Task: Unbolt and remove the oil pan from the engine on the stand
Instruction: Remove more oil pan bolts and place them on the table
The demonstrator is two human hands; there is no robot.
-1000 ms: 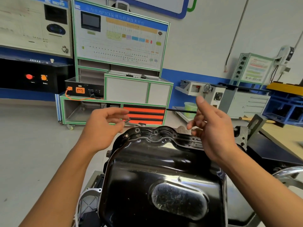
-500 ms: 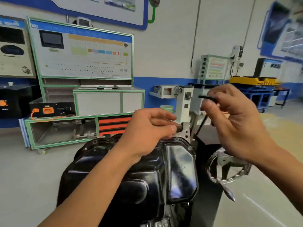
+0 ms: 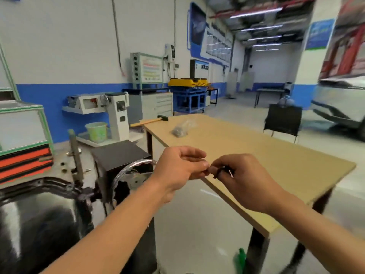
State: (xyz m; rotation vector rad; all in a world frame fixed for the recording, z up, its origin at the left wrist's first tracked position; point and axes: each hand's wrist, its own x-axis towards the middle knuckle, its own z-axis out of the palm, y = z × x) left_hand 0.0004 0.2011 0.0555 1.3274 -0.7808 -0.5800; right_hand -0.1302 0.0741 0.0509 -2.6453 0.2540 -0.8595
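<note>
a large tan wooden table [image 3: 276, 155] fills the 3 o'clock side of the view, and its near edge runs down toward 5 o'clock. the glossy black steel oil pan [image 3: 39, 214] sits at 8 o'clock, domed side up with its flanged rim toward 9 o'clock, well apart from both hands. just right of it, the black box of the stand [image 3: 118, 155] carries a chrome hand wheel [image 3: 132, 171].

at centre, the left hand [image 3: 177, 169] and the right hand [image 3: 245, 178] meet fingertip to fingertip over the table's near edge. the left fingers are curled, thumb and forefinger tips pressed together; whether they hold anything i cannot tell.

toward 12 o'clock, on the table's far corner, lie a wooden-handled hammer [image 3: 152, 121] and a clear plastic bag with grey bits inside [image 3: 182, 128].

the right hand's fingers curl round a small dark piece [image 3: 220, 172], too blurred to name.
</note>
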